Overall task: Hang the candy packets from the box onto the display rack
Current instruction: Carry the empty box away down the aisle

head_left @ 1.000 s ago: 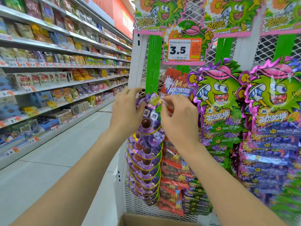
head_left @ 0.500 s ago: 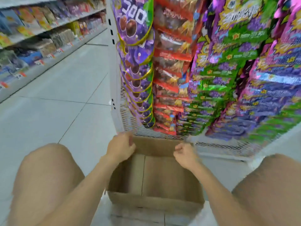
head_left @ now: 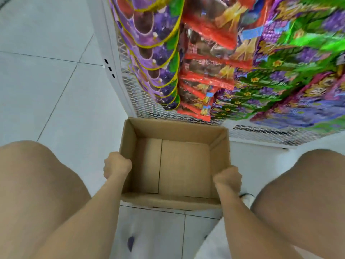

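The print on the hanging candy is smeared by blur. Shapes of characters and small yellow stars show on the green packets (head_left: 280, 75), but no word or brand can be read. The purple packets (head_left: 155, 53) carry dark round candy pictures and yellow-edged borders. The red packets (head_left: 205, 62) have clear windows and yellow corners, and their lettering is also unreadable.

All three kinds hang in overlapping columns on the white mesh rack (head_left: 130, 90): purple at its left edge beside the post, red next to them, green filling the right. The lowest packets end just above the far edge of the box (head_left: 175, 126).

The box is plain brown cardboard with no marking in sight. It is open at the top, and its bottom flaps show with a seam between them. It sits at the foot of the rack, between the person's bare knees (head_left: 37, 184), over the pale tiled floor (head_left: 46, 71). Whether it rests on the tiles or is raised off them cannot be told.

The left hand (head_left: 117, 168) grips the box's left wall at the rim, fingers curled tight over it. The right hand (head_left: 226, 179) grips the right wall near the near corner the same way, knuckles up, fingers wrapped over the edge.
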Demonstrator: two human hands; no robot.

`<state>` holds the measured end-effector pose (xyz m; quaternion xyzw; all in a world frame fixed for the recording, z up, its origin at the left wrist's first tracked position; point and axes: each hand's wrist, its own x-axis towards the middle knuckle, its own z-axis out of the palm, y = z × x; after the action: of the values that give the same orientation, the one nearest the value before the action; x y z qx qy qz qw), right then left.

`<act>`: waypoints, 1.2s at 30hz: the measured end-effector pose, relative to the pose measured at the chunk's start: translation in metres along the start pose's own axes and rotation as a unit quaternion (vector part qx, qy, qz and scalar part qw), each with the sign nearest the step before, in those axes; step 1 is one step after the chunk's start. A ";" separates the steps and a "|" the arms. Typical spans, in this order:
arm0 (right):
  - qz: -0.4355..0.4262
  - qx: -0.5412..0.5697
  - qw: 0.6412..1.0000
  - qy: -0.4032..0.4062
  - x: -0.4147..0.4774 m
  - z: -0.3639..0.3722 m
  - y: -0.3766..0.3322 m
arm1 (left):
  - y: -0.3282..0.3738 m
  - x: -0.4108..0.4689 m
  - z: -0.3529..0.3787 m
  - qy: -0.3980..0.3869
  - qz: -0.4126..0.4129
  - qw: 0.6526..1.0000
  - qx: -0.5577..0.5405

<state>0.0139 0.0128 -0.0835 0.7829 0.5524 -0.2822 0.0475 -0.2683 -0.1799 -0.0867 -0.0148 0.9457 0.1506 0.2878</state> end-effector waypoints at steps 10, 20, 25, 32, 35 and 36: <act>-0.171 -0.194 0.959 -0.117 -0.075 -0.037 -0.038 | -0.028 -0.006 -0.114 0.002 -0.024 0.998 0.052; -0.228 -0.259 0.916 -0.203 -0.235 -0.117 -0.124 | -0.107 -0.058 -0.320 -0.016 -0.076 0.995 0.058; -0.225 -0.223 0.931 -0.182 -0.358 -0.157 -0.196 | -0.153 -0.094 -0.458 -0.005 -0.140 0.990 0.003; -0.296 -0.167 0.928 -0.153 -0.499 -0.206 -0.339 | -0.185 -0.129 -0.625 0.053 -0.217 0.968 -0.117; -0.345 -0.169 0.912 -0.146 -0.537 -0.231 -0.411 | -0.171 -0.128 -0.679 0.085 -0.224 0.958 -0.158; -0.358 -0.169 0.909 -0.132 -0.541 -0.238 -0.429 | -0.164 -0.125 -0.693 0.088 -0.225 0.956 -0.166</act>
<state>-0.4003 -0.1837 0.4847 0.4686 0.8235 -0.2839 0.1474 -0.5193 -0.5467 0.4836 -0.2879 0.9011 0.2349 0.2236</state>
